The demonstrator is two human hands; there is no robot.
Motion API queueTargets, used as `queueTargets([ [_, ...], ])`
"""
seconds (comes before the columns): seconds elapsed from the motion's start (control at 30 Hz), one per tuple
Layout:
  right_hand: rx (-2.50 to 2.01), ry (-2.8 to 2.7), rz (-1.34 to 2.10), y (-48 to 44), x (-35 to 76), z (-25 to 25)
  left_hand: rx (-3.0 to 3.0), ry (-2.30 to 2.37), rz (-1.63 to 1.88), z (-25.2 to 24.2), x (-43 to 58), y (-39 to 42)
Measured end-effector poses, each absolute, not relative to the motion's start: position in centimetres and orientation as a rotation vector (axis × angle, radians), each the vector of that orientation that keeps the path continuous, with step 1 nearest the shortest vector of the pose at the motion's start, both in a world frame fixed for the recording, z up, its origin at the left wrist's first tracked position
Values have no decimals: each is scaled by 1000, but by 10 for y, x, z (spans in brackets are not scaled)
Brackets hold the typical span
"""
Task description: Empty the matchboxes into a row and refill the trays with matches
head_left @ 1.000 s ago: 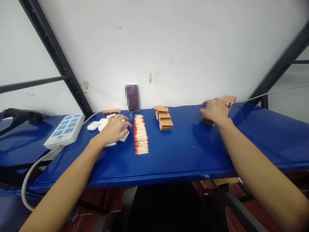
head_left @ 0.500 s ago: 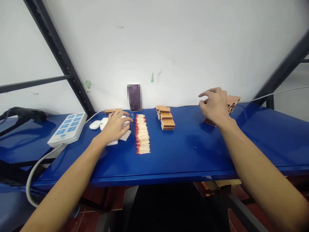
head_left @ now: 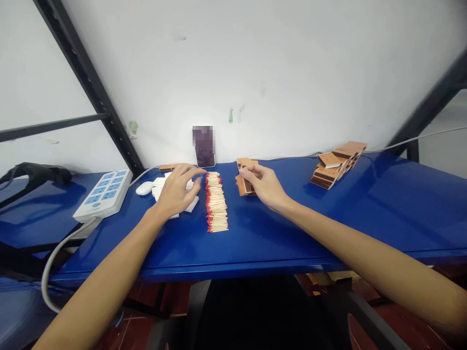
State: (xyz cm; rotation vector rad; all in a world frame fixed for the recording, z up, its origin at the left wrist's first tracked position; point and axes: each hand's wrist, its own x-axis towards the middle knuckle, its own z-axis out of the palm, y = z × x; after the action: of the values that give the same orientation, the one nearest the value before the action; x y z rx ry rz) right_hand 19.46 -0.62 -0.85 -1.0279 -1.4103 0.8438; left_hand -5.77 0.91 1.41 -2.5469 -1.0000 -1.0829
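Observation:
A row of red-tipped matches (head_left: 216, 201) lies in the middle of the blue table (head_left: 292, 228). My left hand (head_left: 178, 189) rests with curled fingers on a heap of white inner trays (head_left: 189, 204), just left of the matches. My right hand (head_left: 262, 185) is over the small pile of brown matchbox sleeves (head_left: 241, 183) right of the matches, fingers curled onto one of them. A larger leaning stack of brown matchboxes (head_left: 335, 165) stands farther right, with no hand on it.
A white and blue power strip (head_left: 104, 194) with a grey cable lies at the left. A white mouse-like object (head_left: 145, 187) sits beside the trays. A dark card (head_left: 203, 146) leans on the white wall. Black frame bars cross both sides.
My right hand left the far right stack and swung left to the small pile of sleeves beside the matches. My left hand stayed on the white trays.

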Motion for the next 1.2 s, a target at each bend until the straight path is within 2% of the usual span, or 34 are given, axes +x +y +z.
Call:
queueTargets([
  [0.17, -996, -1395, 929, -10, 189, -11, -2594, -947, -1076, 17, -50, 1],
  [0.33, -893, -1163, 1295, -15, 177, -6, -2707, -784, -1038, 14, -40, -8],
  [0.5, -836, -977, 1469, -13, 162, -5, -2697, -724, -1010, 6, -29, -10],
  [0.77, -709, -996, 1443, -9, 155, -7, -2476, -817, -1154, 4, -26, -4],
  [1.2, -658, -992, 1469, -13, 158, -2, -2384, -703, -1504, 0, -28, 3],
])
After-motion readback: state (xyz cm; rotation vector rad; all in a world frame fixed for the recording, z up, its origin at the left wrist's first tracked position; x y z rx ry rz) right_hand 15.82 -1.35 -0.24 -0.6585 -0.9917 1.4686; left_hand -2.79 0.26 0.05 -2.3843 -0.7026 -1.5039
